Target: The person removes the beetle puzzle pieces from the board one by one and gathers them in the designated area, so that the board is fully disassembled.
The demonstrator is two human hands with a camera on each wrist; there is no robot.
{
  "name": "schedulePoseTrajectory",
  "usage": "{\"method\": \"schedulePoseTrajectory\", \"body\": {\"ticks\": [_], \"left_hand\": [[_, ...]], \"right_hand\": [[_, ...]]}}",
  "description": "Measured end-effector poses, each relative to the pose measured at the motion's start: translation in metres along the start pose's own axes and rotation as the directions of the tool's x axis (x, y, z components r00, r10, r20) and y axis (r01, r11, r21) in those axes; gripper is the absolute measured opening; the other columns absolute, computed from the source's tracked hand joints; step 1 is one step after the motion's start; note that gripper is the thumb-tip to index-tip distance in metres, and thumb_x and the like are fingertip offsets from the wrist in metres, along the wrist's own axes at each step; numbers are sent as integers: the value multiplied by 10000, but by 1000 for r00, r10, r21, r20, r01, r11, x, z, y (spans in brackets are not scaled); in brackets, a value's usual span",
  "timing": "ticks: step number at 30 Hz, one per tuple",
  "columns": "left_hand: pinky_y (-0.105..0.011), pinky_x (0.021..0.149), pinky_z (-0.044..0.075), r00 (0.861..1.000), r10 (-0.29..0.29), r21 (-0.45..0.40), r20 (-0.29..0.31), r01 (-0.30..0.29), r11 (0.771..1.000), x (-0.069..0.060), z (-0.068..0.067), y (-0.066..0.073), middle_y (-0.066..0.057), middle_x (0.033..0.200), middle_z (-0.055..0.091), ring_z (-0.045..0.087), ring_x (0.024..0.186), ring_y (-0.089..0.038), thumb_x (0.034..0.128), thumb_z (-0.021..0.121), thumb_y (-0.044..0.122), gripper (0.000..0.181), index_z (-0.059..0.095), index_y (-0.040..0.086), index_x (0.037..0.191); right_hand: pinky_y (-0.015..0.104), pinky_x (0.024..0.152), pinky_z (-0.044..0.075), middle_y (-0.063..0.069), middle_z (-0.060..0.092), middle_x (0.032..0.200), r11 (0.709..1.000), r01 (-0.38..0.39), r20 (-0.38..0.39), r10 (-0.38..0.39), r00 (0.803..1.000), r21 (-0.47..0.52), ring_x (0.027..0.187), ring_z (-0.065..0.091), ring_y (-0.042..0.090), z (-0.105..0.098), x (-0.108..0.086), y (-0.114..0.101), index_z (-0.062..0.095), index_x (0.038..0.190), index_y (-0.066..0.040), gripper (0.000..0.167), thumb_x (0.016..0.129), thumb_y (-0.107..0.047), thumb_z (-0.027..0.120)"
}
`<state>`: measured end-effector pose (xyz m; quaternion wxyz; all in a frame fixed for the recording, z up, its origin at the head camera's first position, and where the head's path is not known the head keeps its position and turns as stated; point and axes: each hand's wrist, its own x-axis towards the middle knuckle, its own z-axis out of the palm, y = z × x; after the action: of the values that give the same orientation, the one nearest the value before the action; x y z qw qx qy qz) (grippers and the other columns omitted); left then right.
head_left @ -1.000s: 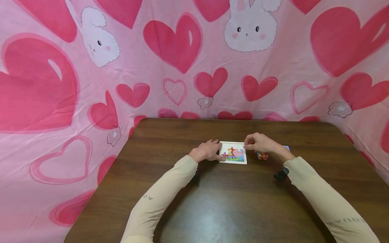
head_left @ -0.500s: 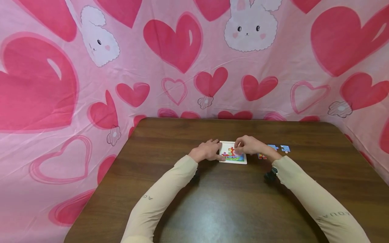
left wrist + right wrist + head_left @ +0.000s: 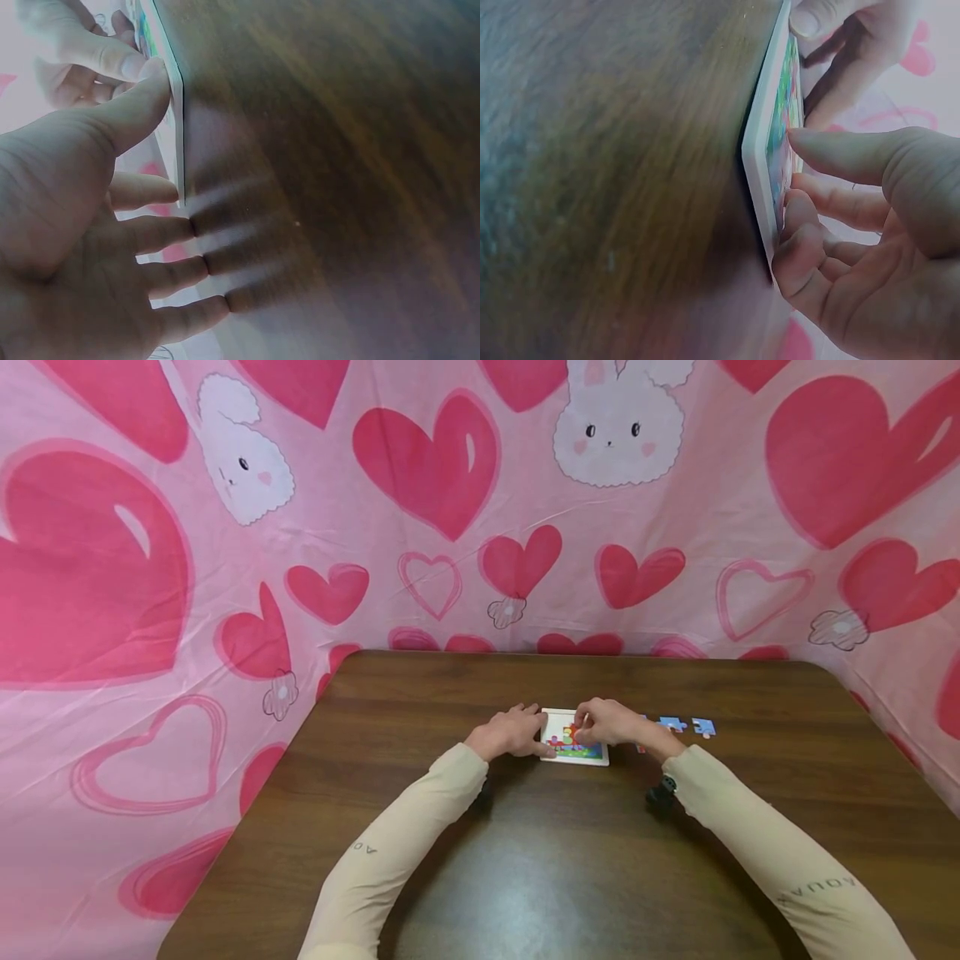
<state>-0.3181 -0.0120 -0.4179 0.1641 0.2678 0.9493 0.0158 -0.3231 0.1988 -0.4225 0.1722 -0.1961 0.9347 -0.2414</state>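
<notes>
Resting with fingers spread wide, the left hand [image 3: 513, 732] has its thumb at the near left corner of the white puzzle tray [image 3: 557, 718], which lies flat on the brown worktop [image 3: 525, 835]. The right hand [image 3: 611, 722] is over the tray's right half, thumb and forefinger a narrow gap apart at the picture; whether they hold a piece cannot be told. Two blue puzzle pieces [image 3: 703, 727] lie farther right.
</notes>
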Motion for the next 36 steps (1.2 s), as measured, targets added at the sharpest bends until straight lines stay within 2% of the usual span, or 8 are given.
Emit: {"method": "schedulePoseTrajectory", "body": {"ticks": [10, 14, 24, 30, 36], "left_hand": [[-526, 1147, 338, 1000, 14, 26, -5, -14, 1000, 1, -2, 0, -96, 1618, 285, 278, 1486, -332, 886, 607, 607, 776, 404, 166, 1491], [-521, 1148, 340, 1000, 9, 30, -12, -8, 1000, 1, -3, 0, -89, 1616, 292, 282, 1485, -325, 881, 611, 609, 776, 412, 165, 1485], [-528, 1157, 323, 1000, 6, 4, -1, -6, 1000, -1, -1, 0, -89, 1622, 278, 255, 1496, -329, 880, 619, 597, 783, 389, 187, 1507], [-530, 1156, 323, 1000, 4, 4, -4, -4, 1000, -1, 0, 0, -86, 1624, 274, 249, 1499, -326, 880, 618, 601, 776, 400, 188, 1500], [-527, 1153, 329, 1000, 6, 14, 2, -6, 1000, 0, 0, 0, -87, 1623, 276, 257, 1496, -319, 881, 611, 610, 771, 412, 183, 1491]], "right_hand": [[251, 530, 482, 76, 610, 860, 1000, -22, 8, 22, 1000, -16, 629, 558, 147, -2, 3, -4, 617, 990, -40, 197, 882, -168, 721], [247, 535, 472, 91, 595, 863, 999, -3, -5, 3, 1000, -33, 661, 549, 159, -3, 2, -5, 600, 991, -31, 209, 885, -167, 718], [256, 529, 490, 92, 591, 863, 1000, 24, -22, -24, 999, 2, 666, 552, 167, 1, 1, -1, 552, 989, -42, 242, 881, -175, 724], [267, 560, 430, 68, 555, 833, 998, 57, -51, -58, 997, -13, 693, 513, 172, 0, -1, -2, 524, 962, -71, 241, 873, -163, 729], [272, 552, 438, 65, 550, 832, 996, 88, -64, -87, 994, 24, 673, 511, 171, 2, -2, -3, 499, 957, -78, 230, 885, -133, 711]]}}
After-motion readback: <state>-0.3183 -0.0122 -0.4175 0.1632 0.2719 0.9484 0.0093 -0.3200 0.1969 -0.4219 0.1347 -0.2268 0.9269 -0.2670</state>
